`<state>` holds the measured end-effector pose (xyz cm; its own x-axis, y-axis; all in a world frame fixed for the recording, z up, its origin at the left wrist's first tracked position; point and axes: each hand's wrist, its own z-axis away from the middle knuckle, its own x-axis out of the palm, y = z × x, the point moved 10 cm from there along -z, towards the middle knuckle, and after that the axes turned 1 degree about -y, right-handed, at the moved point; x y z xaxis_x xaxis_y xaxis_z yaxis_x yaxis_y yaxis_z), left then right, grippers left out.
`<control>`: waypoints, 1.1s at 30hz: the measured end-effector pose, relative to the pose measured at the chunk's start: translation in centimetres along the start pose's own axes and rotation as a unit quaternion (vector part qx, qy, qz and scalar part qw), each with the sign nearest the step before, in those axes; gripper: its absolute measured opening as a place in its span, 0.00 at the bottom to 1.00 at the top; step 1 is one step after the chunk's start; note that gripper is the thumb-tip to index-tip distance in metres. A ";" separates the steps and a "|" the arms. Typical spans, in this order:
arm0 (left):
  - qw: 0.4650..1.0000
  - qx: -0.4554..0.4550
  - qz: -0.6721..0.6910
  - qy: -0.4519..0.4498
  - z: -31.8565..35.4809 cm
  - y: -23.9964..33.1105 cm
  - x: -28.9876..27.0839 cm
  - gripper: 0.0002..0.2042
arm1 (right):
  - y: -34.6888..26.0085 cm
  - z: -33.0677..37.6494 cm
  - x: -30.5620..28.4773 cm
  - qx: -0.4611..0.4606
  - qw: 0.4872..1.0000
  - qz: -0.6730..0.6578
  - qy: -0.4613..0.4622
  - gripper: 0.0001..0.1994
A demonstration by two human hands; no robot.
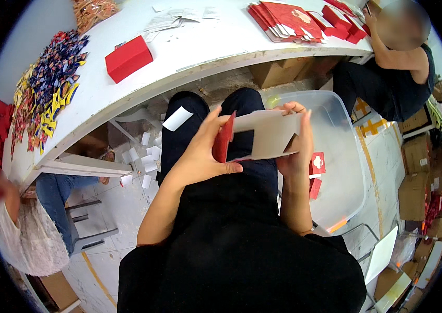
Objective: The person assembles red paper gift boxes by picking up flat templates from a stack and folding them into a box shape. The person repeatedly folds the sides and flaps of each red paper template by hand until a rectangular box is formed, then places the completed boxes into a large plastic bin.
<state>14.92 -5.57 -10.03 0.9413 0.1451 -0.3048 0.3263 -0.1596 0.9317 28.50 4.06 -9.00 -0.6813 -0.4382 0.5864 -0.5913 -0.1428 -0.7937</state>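
Observation:
Over my lap I hold a folding carton [269,125], red outside and pale grey inside, unfolded into an open sleeve with a window cut in it. My left hand [202,148] is closed on its red end, thumb along the lower edge. My right hand [298,138] grips the other end, fingers over the top edge. On my left thigh lies a white paper piece [178,119]. To the right of my right forearm, small red boxes [317,163] with a pale flower motif sit in a translucent plastic tub [354,201].
On the white table [189,49] are a red box [128,59], a heap of coloured packets [56,78], paper sheets [179,18] and stacked red cartons [286,23]. White scraps [149,159] litter the floor. People sit at left [33,229] and right [398,68].

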 end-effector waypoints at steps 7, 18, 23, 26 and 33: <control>0.968 -0.092 0.232 0.008 0.2 -0.9 0.8 0.43 | -1.1 1.2 3.8 -0.119 0.961 0.230 -0.099 0.32; 0.945 -0.144 0.290 0.052 0.1 -2.2 1.8 0.24 | -1.0 1.7 3.9 -0.191 0.906 0.369 -0.079 0.28; 0.963 -0.106 0.225 0.103 -0.3 -1.2 0.0 0.21 | -0.9 1.6 5.2 -0.184 0.917 0.317 -0.156 0.31; 0.960 -0.081 0.234 0.128 -0.4 -0.5 -0.7 0.18 | -0.6 1.9 5.4 -0.167 0.926 0.296 -0.162 0.33; 0.987 0.037 0.107 0.113 -0.2 1.5 -1.1 0.20 | -0.1 1.3 3.6 -0.127 0.960 0.217 -0.124 0.37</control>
<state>14.34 -5.72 -8.28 0.9485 0.3139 -0.0428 0.1356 -0.2801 0.9504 26.63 1.33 -7.00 -0.7815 -0.6106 0.1279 -0.3831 0.3079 -0.8709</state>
